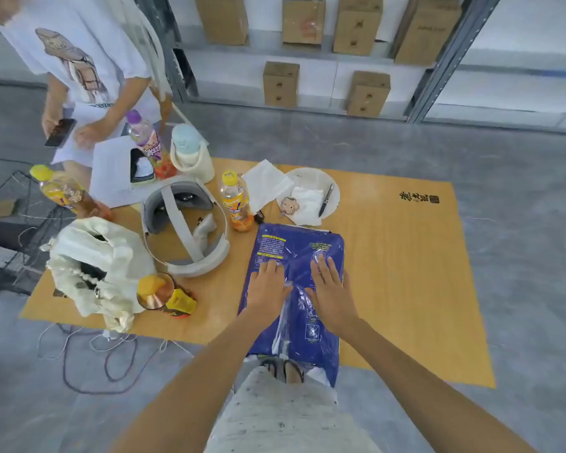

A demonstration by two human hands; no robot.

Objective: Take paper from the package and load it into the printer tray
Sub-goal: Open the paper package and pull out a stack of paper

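**Inspector A:** Lying flat on the wooden board (406, 256) is the blue paper package (294, 256), its long axis running straight away from the person. Both hands are laid on its upper face: the left hand (265, 286) and the right hand (329, 289), each open, palm down, fingers spread, nothing gripped.

**Inspector B:** Is either hand better placed?

**Inspector A:** None is judged nearer; the hands are set either side of a raised seam (286, 308) in the wrapper, which runs along the package's length between them. The seam is judged to be where the wrapper would be opened. The near end overhangs the board's edge, close to the person's knees.

**Inspector B:** Printer tray?

**Inspector A:** No printer is seen in this view.

**Inspector B:** Legible markings?

**Inspector A:** A yellow label block (270, 247) and white pictogram squares are noted on the wrapper; the text is too blurred to be read. Black characters (419, 197) are printed on the board's far right corner, not deciphered.
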